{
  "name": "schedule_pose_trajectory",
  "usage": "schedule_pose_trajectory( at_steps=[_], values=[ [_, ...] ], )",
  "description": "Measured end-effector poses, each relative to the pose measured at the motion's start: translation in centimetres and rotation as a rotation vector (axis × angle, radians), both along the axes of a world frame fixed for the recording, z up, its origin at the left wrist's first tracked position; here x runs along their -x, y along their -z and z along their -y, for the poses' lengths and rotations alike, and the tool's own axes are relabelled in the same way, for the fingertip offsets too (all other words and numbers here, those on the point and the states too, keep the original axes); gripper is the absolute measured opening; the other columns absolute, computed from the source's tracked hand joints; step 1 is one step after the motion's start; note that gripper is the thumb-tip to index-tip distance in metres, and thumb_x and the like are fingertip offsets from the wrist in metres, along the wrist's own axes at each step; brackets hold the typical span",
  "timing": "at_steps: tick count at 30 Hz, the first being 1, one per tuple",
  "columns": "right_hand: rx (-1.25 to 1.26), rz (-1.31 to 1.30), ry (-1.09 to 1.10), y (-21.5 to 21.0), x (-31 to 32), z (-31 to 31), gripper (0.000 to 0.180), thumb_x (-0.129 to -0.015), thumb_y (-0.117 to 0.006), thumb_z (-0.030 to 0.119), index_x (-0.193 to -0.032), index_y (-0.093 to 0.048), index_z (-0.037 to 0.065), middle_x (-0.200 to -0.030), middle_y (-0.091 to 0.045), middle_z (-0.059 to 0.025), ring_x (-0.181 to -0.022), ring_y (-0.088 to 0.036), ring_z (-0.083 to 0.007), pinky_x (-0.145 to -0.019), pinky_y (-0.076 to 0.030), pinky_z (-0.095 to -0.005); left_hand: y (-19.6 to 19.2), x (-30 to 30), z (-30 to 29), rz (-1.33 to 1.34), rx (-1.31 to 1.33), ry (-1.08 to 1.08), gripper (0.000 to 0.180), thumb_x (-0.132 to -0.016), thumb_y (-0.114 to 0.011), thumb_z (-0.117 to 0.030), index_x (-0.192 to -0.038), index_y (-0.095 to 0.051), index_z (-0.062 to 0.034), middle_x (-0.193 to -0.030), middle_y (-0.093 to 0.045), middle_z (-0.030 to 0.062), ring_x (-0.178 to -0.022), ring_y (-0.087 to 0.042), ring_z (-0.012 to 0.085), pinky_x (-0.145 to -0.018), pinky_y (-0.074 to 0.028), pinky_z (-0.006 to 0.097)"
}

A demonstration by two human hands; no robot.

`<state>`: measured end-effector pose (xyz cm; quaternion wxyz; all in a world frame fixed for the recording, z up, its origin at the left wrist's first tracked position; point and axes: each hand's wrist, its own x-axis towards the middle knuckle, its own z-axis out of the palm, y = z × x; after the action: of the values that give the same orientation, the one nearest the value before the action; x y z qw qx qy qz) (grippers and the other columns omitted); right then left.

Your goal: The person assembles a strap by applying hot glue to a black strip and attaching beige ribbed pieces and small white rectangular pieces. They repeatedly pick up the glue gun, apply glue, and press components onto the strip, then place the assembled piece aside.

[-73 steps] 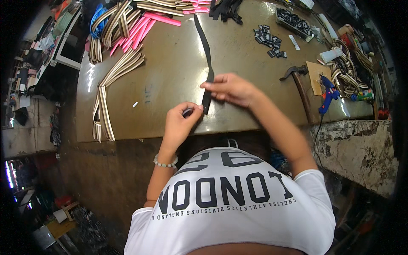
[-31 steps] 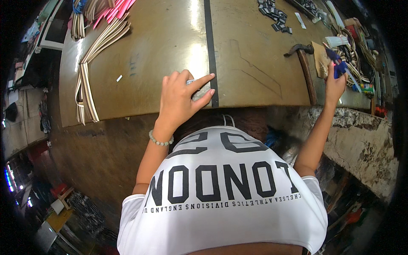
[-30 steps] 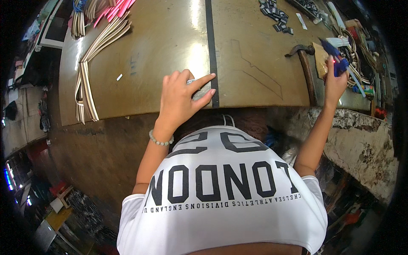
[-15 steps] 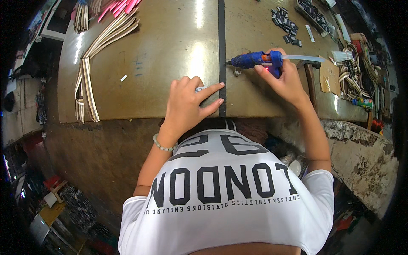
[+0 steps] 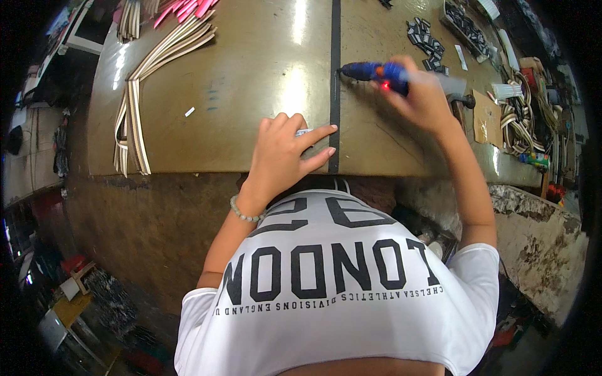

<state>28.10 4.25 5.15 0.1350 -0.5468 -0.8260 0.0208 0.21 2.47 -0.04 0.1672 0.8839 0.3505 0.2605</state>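
Observation:
A long black strip (image 5: 335,41) lies on the table, running away from me. My left hand (image 5: 285,145) rests at its near part, thumb and index fingertip on or beside the strip's left edge. The other fingers are curled, and a small white printed label (image 5: 303,132) shows partly between them. My right hand (image 5: 426,97) grips a blue hot glue gun (image 5: 370,71), which is smeared by motion. Its dark nozzle points left, at the strip's right edge farther up; whether it touches cannot be made out. A blurred, whitish glue stick (image 5: 453,84) sticks out behind.
Striped straps (image 5: 132,119) lie folded at the left, with pink strips (image 5: 186,9) beyond. A small white tag (image 5: 189,112) lies nearer the middle. Dark labels (image 5: 426,44), a filled tray (image 5: 464,29), brown cardboard (image 5: 487,119) and coiled straps (image 5: 517,122) crowd the right.
My right hand has moved the glue gun farther away from me along the strip. My left hand holds its place at the strip. The whole view has shifted slightly.

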Motion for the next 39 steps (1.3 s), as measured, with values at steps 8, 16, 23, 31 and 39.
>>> schedule_pose_trajectory(
  at_steps=[8, 16, 23, 31, 39],
  values=[
    [-0.419, -0.441, 0.69, 0.1, -8.9, 7.3, 0.038, -0.1, -0.06, 0.03, -0.119, -0.061, -0.003, -0.105, -0.068, -0.0119, -0.088, -0.064, -0.0206, -0.084, -0.049, -0.0333, -0.2, 2.5, -0.5, 0.364, 0.274, -0.245, 0.028, -0.086, -0.074, -0.03, -0.108, -0.073, -0.0123, -0.085, -0.063, 0.0047, -0.08, -0.056, 0.0171, -0.075, -0.043, 0.033],
    [-0.043, -0.102, 1.323, 6.2, -22.6, 16.5, 0.073, -0.098, -0.044, 0.06, -0.117, -0.062, -0.009, -0.106, -0.066, -0.0302, -0.1, -0.061, -0.0459, -0.089, -0.047, -0.0453, -1.4, 20.5, -13.9, 0.017, -0.12, -1.203, 0.044, -0.091, -0.062, -0.044, -0.113, -0.072, -0.0071, -0.112, -0.067, 0.0239, -0.102, -0.064, 0.0383, -0.089, -0.05, 0.046],
    [0.341, -0.054, 1.267, -2.3, -11.9, 17.8, 0.075, -0.096, -0.047, 0.062, -0.122, -0.06, -0.007, -0.111, -0.065, -0.0307, -0.107, -0.061, -0.0458, -0.093, -0.046, -0.0442, 0.4, 23.1, -16.4, -0.337, 0.053, -1.271, 0.045, -0.087, -0.065, -0.049, -0.116, -0.072, -0.014, -0.116, -0.067, 0.0184, -0.106, -0.064, 0.0378, -0.089, -0.053, 0.048],
    [0.351, -0.322, 0.841, -5.3, -4.8, 13.8, 0.056, -0.097, -0.058, 0.041, -0.133, -0.053, -0.002, -0.119, -0.063, -0.0294, -0.116, -0.062, -0.0383, -0.097, -0.046, -0.0398, 0.1, 21.8, -16.3, -0.276, 0.013, -1.316, 0.041, -0.084, -0.072, -0.038, -0.116, -0.072, -0.013, -0.109, -0.071, 0.017, -0.102, -0.067, 0.038, -0.087, -0.053, 0.048],
    [0.303, -0.302, 0.61, -5.8, -1.8, 11.7, 0.053, -0.095, -0.062, 0.035, -0.133, -0.053, 0.0, -0.123, -0.061, -0.0296, -0.119, -0.059, -0.0397, -0.099, -0.045, -0.0401, -0.6, 21.8, -16.9, -0.369, -0.04, -1.274, 0.044, -0.081, -0.075, -0.03, -0.12, -0.069, -0.0113, -0.112, -0.07, 0.0179, -0.103, -0.066, 0.0379, -0.087, -0.053, 0.048]
  ],
)
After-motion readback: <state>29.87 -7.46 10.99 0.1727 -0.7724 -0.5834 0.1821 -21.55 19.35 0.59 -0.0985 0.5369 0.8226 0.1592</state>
